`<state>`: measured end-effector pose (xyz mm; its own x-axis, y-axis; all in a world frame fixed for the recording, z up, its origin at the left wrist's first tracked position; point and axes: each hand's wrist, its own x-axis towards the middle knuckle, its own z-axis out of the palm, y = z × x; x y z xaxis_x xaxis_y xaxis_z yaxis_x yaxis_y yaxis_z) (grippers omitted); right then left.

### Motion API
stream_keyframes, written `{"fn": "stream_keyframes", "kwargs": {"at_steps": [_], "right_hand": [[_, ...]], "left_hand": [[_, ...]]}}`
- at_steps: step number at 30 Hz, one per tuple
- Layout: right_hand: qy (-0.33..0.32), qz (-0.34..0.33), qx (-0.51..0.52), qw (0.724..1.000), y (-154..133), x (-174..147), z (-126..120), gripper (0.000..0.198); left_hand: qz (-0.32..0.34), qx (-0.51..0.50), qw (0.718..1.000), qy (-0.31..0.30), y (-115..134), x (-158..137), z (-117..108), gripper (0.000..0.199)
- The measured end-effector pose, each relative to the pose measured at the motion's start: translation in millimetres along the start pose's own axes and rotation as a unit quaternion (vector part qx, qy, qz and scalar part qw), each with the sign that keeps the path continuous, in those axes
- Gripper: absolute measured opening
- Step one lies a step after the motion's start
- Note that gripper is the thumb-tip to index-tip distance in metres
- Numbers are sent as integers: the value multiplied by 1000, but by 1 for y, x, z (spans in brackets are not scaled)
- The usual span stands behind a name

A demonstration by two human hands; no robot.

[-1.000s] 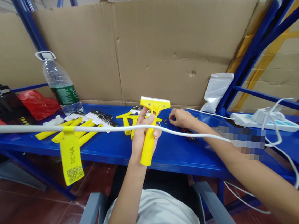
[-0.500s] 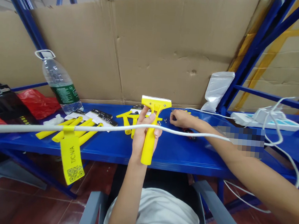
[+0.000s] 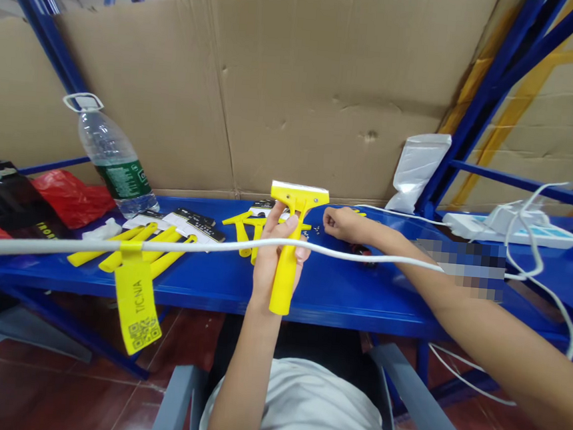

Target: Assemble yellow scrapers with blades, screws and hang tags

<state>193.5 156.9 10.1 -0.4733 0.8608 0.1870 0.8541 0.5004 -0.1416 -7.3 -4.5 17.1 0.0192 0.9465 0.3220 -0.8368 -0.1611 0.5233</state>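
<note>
Head view: the left hand (image 3: 264, 274) is holding a yellow scraper (image 3: 285, 275) above the blue surface (image 3: 354, 298), its wide head pointing away from the person. The left grip is pinching the handle between thumb and fingers. The right hand (image 3: 343, 225) is resting just beside tiny loose parts (image 3: 316, 230), too small to identify; its fingers are curling inward, and whether that grip is pinching anything cannot be told. Yellow T-shaped pieces (image 3: 241, 236) are lying beyond the left hand. Yellow handles (image 3: 171, 262) are lying farther left, near a plastic bottle (image 3: 125, 175).
</note>
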Motion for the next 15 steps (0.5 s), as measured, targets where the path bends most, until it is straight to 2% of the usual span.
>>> {"fn": "stream_keyframes", "kwargs": {"at_steps": [5, 15], "right_hand": [[56, -27, 56, 996, -7, -3, -7, 4], [222, -66, 146, 962, -23, -14, -31, 9]], "left_hand": [[1, 3, 1000, -1, 0, 1, 0, 57], [-6, 20, 999, 33, 4, -4, 8, 46]]}}
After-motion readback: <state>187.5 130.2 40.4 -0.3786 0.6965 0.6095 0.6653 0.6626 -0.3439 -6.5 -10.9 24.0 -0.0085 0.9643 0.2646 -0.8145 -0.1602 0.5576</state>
